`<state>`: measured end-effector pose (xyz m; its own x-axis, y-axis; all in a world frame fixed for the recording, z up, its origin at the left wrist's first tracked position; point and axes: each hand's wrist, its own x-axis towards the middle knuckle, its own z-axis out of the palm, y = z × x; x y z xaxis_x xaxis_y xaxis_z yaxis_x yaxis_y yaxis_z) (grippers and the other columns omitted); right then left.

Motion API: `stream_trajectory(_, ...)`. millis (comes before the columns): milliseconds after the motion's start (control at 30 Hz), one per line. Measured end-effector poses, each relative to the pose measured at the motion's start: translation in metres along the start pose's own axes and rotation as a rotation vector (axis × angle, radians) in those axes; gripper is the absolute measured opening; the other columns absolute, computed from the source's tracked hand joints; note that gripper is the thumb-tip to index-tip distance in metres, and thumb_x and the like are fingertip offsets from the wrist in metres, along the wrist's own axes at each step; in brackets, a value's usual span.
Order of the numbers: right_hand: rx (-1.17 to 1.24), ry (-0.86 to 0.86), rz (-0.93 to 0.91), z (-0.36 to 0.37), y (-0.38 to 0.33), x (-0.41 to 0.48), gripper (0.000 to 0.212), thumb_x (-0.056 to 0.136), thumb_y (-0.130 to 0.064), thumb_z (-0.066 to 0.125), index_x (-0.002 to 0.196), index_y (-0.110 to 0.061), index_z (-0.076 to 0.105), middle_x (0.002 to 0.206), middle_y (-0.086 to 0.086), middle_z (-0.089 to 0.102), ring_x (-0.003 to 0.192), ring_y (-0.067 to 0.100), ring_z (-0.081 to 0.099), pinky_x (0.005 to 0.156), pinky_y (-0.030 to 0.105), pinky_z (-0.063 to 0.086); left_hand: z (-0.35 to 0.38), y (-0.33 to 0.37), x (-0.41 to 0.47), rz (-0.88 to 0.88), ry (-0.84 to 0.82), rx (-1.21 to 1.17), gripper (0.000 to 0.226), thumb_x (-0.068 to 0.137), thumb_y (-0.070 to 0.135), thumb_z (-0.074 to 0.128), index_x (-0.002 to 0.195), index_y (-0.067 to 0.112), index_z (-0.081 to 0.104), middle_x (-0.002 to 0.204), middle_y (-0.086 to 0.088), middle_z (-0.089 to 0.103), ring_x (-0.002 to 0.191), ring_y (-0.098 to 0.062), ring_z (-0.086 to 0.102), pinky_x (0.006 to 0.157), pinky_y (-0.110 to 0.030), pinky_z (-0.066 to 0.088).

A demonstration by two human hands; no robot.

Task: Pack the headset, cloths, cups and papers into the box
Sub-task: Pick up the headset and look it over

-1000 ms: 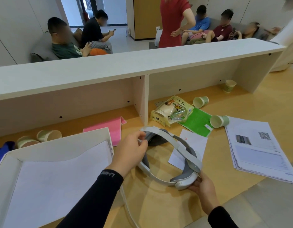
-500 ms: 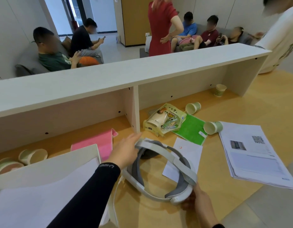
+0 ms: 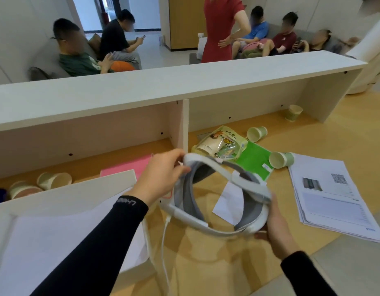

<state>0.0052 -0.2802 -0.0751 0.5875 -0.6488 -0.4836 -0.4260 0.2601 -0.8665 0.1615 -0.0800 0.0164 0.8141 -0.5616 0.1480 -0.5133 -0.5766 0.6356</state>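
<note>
Both hands hold a white and grey headset [image 3: 223, 195] above the wooden desk. My left hand [image 3: 163, 176] grips its far end and my right hand [image 3: 274, 223] grips its near right end. A white cable [image 3: 165, 242] hangs from it. The open white box [image 3: 63, 189] lies at lower left with white paper inside. A pink cloth [image 3: 129, 167] lies behind the box and a green cloth [image 3: 255, 161] to the right. Paper cups lie on their sides at left [image 3: 54, 180] and right [image 3: 281, 160], [image 3: 256, 133]. A paper stack [image 3: 332, 195] sits at right.
A snack bag [image 3: 219, 144] lies on the green cloth. One cup [image 3: 293, 113] stands upright under the white shelf [image 3: 163, 86], whose divider [image 3: 184, 122] splits the back of the desk. A loose white sheet [image 3: 227, 201] lies under the headset. Several people sit beyond the shelf.
The headset has been lifted off the desk and tilted, its cable now dangling. Both hands kept hold of it.
</note>
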Motion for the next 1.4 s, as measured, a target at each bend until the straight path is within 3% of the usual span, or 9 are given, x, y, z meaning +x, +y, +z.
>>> stream_trajectory(267, -0.053, -0.258, -0.224, 0.024, -0.094, -0.056, 0.054, 0.087, -0.064, 0.034, 0.058, -0.021, 0.051, 0.043, 0.0, 0.046, 0.036, 0.014, 0.039, 0.044, 0.02, 0.029, -0.12, 0.053, -0.068, 0.146, 0.316, -0.078, 0.014, 0.086, 0.021, 0.062, 0.097, 0.028, 0.059, 0.079, 0.021, 0.058, 0.072, 0.006, 0.057, 0.068, -0.009, 0.044)
stream_trajectory(433, -0.007, -0.414, -0.305, 0.076, -0.121, -0.09, 0.036, 0.082, -0.052, 0.035, 0.068, -0.023, 0.051, 0.06, 0.003, 0.046, 0.05, 0.019, 0.043, 0.05, 0.023, 0.031, -0.183, 0.046, -0.121, 0.075, 0.489, -0.027, 0.011, 0.086, 0.018, 0.063, 0.094, 0.024, 0.059, 0.076, 0.016, 0.061, 0.067, 0.0, 0.06, 0.066, -0.012, 0.047)
stream_trajectory(700, -0.294, -0.614, -0.281, 0.192, -0.059, -0.127, 0.06, 0.092, -0.063, 0.02, 0.084, -0.017, 0.057, 0.059, 0.006, 0.059, 0.041, 0.013, 0.059, 0.042, 0.022, 0.049, -0.206, -0.053, -0.193, -0.265, 0.493, 0.2, 0.012, 0.082, 0.012, 0.067, 0.093, 0.016, 0.066, 0.083, 0.001, 0.066, 0.083, -0.018, 0.063, 0.077, -0.026, 0.042)
stream_trajectory(800, -0.244, -0.624, -0.226, 0.216, -0.031, -0.131, 0.066, 0.086, -0.071, 0.025, 0.09, -0.017, 0.064, 0.069, 0.01, 0.065, 0.063, 0.023, 0.066, 0.056, 0.029, 0.056, -0.194, -0.083, -0.212, -0.33, 0.507, 0.179, 0.01, 0.083, 0.013, 0.066, 0.092, 0.018, 0.063, 0.084, 0.002, 0.065, 0.083, -0.015, 0.061, 0.072, -0.024, 0.041)
stream_trajectory(900, -0.266, -0.555, -0.163, 0.229, -0.017, -0.131, 0.051, 0.094, -0.049, 0.031, 0.098, -0.009, 0.062, 0.077, 0.016, 0.066, 0.068, 0.027, 0.065, 0.055, 0.029, 0.056, -0.179, -0.107, -0.22, -0.359, 0.487, 0.153, 0.009, 0.086, 0.015, 0.063, 0.095, 0.018, 0.061, 0.084, 0.005, 0.061, 0.082, -0.013, 0.057, 0.066, -0.018, 0.036)
stream_trajectory(1000, -0.254, -0.515, -0.115, 0.233, -0.01, -0.133, 0.037, 0.096, -0.026, 0.029, 0.076, -0.01, 0.055, 0.052, 0.007, 0.056, 0.043, 0.018, 0.052, 0.038, 0.017, 0.04, -0.169, -0.121, -0.219, -0.378, 0.47, 0.078, 0.008, 0.089, 0.015, 0.06, 0.093, 0.02, 0.056, 0.088, 0.001, 0.061, 0.083, -0.015, 0.057, 0.065, -0.017, 0.037)
stream_trajectory(1167, -0.192, -0.473, 0.001, 0.238, -0.004, -0.143, 0.061, 0.091, -0.06, 0.024, 0.102, -0.014, 0.063, 0.1, 0.015, 0.069, 0.097, 0.032, 0.062, 0.097, 0.041, 0.047, -0.148, -0.141, -0.208, -0.426, 0.327, 0.035, 0.012, 0.091, 0.015, 0.056, 0.103, 0.015, 0.059, 0.094, -0.001, 0.064, 0.089, -0.02, 0.059, 0.072, -0.027, 0.04)
stream_trajectory(1300, -0.247, -0.473, -0.037, 0.234, -0.004, -0.15, 0.069, 0.084, -0.066, 0.025, 0.116, -0.016, 0.061, 0.117, 0.013, 0.064, 0.11, 0.029, 0.058, 0.106, 0.044, 0.04, -0.142, -0.152, -0.206, -0.442, 0.278, 0.072, 0.012, 0.093, 0.02, 0.05, 0.104, 0.021, 0.056, 0.101, -0.005, 0.066, 0.09, -0.023, 0.059, 0.074, -0.033, 0.045)
stream_trajectory(1400, -0.363, -0.424, -0.153, 0.228, -0.015, -0.164, 0.046, 0.094, -0.044, 0.037, 0.108, -0.004, 0.054, 0.113, 0.012, 0.058, 0.104, 0.024, 0.053, 0.098, 0.038, 0.04, -0.147, -0.153, -0.206, -0.441, 0.1, 0.17, 0.039, 0.094, 0.019, 0.047, 0.132, 0.019, 0.041, 0.122, -0.01, 0.063, 0.104, -0.029, 0.059, 0.083, -0.036, 0.046)
